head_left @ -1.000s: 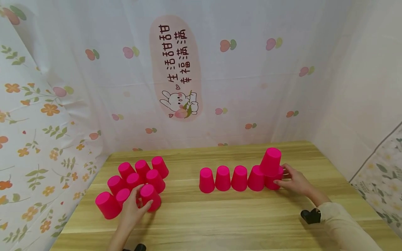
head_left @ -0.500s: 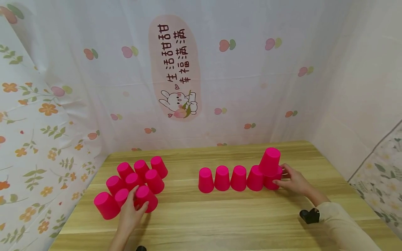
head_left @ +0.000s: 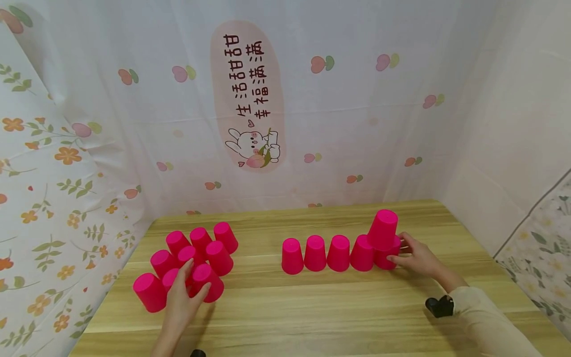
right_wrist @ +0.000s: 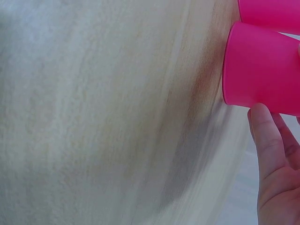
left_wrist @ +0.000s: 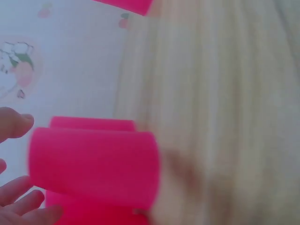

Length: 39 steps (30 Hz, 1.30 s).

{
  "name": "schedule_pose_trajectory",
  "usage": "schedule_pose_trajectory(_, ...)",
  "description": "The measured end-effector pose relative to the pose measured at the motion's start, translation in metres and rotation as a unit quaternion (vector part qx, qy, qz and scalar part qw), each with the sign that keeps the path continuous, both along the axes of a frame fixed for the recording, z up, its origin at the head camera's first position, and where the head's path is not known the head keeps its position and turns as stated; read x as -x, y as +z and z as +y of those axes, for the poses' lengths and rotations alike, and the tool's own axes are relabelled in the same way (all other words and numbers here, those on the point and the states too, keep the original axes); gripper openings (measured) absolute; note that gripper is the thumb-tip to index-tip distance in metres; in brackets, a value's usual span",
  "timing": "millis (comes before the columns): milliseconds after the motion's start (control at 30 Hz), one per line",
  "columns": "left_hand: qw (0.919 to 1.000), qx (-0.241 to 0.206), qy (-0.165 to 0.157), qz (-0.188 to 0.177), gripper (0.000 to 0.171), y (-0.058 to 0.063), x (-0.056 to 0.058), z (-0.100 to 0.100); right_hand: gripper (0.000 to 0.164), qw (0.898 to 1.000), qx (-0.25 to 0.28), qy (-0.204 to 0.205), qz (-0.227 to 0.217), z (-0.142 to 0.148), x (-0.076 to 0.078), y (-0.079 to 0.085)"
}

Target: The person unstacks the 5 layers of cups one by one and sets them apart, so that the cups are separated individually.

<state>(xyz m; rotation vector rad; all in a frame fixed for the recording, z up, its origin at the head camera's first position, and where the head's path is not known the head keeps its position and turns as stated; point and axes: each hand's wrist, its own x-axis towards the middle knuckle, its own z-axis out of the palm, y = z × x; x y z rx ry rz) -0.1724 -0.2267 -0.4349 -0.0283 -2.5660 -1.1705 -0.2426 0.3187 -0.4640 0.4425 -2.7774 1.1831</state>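
Observation:
Bright pink cups stand upside down on the wooden table. My left hand (head_left: 180,300) is spread around the front right cup (head_left: 209,283) of the left group, its thumb apart from that cup in the left wrist view. That cup (left_wrist: 93,164) overlaps another in the same view. On the right, several cups form a row. My right hand (head_left: 418,258) holds the row's end cup (head_left: 384,259) from its right side, fingers behind and thumb in front. One more cup (head_left: 383,229) sits across the tops of the two rightmost cups. The end cup (right_wrist: 262,68) fills the upper right of the right wrist view.
Other cups of the left group (head_left: 153,292) stand close together in rows. The rest of the right row begins at a cup (head_left: 292,258) near the table's middle. A printed cloth (head_left: 357,124) hangs behind the wooden table (head_left: 290,317).
The front right cup of the left group has shifted slightly left toward its neighbours. My left hand has moved left with it, then drawn its fingers a little away. My right hand stays put.

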Motion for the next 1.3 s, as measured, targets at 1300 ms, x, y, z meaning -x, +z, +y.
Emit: schedule_pose_trajectory(1300,0.9349,-0.04,-0.291,0.2,0.06,0.084,0.061,0.226,0.043,1.0,0.012,0.009,-0.007,0.0,-0.002,0.004)
